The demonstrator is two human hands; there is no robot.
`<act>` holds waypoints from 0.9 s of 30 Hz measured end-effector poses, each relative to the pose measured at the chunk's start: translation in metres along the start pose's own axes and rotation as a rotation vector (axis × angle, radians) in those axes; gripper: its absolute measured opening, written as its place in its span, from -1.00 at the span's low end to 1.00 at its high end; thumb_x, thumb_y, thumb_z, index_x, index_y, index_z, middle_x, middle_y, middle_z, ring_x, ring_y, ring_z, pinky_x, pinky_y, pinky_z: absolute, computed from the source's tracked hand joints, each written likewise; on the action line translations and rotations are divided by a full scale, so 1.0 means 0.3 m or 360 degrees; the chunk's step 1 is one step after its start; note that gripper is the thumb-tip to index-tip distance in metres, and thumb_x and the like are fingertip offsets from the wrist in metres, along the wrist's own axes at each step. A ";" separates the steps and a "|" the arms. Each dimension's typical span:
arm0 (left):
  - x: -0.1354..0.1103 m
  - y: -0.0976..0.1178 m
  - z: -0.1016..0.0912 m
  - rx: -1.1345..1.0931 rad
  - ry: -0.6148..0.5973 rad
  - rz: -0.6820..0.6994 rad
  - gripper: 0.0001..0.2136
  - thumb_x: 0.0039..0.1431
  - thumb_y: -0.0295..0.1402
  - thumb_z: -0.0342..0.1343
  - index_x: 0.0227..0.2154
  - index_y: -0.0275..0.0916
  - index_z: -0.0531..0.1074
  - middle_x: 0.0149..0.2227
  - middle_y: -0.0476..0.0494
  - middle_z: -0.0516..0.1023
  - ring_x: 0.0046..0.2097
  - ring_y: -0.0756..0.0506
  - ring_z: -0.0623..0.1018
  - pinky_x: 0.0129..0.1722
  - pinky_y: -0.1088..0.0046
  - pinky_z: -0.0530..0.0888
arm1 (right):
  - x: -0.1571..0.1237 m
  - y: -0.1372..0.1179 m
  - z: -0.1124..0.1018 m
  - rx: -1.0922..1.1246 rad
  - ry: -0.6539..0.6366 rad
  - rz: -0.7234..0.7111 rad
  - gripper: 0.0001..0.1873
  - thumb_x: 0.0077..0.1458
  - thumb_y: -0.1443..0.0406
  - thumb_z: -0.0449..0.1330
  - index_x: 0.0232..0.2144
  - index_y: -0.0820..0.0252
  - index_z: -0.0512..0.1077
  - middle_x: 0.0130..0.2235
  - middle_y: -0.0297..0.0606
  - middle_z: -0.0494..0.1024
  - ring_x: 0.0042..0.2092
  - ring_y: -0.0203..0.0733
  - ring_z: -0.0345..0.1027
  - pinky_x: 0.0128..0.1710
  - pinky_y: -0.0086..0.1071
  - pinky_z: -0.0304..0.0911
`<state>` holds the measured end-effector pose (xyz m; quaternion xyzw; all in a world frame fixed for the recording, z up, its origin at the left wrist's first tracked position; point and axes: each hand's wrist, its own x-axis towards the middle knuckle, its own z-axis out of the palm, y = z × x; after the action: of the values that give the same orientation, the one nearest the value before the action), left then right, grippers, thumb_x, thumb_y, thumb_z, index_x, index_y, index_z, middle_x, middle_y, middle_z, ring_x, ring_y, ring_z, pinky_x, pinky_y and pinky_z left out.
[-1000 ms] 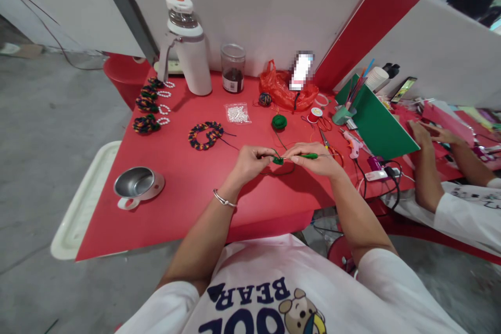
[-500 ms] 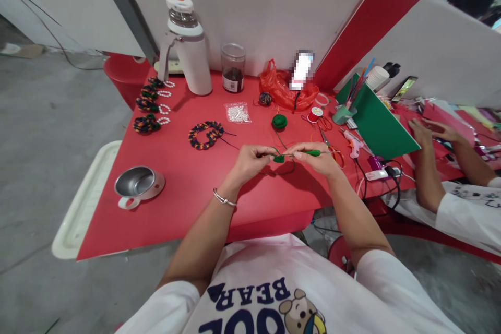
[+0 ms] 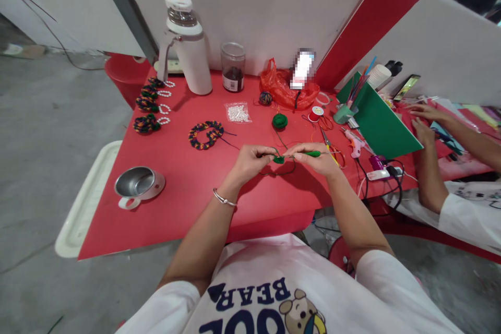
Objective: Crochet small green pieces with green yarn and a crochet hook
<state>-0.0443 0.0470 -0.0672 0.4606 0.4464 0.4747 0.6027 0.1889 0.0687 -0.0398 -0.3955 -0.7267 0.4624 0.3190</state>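
Over the red table, my left hand [image 3: 253, 162] pinches a small green crochet piece [image 3: 278, 159] between thumb and fingers. My right hand [image 3: 316, 158] is closed around a crochet hook [image 3: 313, 154] with a green grip, its metal tip pointing left to the piece. Both hands' fingertips are close together. Dark green yarn runs from a green yarn ball [image 3: 279, 121] behind them down to my hands, and a loop of it hangs below the piece. Left of my hands lies a multicoloured crocheted loop [image 3: 203, 135] with loose ends.
A bag of white beads [image 3: 237, 112], a red plastic bag [image 3: 274, 83], scissors [image 3: 331, 146] and a glue gun [image 3: 355, 143] lie around. A steel cup [image 3: 139, 185] and a white jug [image 3: 191, 57] stand left. Beyond a green board [image 3: 387, 120], a co-worker's hands move over materials.
My hands and the crochet piece stay nearly in place, with only slight shifts. At the right, the co-worker's hands have moved apart.
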 end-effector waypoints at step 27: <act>0.014 -0.031 -0.002 0.0063 0.0089 -0.0002 -0.86 -0.08 -0.37 0.30 -0.43 -0.25 0.71 -0.39 -0.17 0.69 -0.40 -0.07 0.52 -0.38 0.42 0.44 | -0.004 -0.047 0.044 -0.0439 0.0003 -0.0272 -0.79 0.29 0.18 0.24 -0.21 0.09 0.66 -0.16 -0.19 0.73 -0.12 -0.12 0.62 -0.03 -0.23 0.47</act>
<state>-0.0426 0.0500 -0.0767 0.4586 0.4726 0.4781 0.5811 0.1748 0.0584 -0.0318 -0.3727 -0.8139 0.3291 0.3005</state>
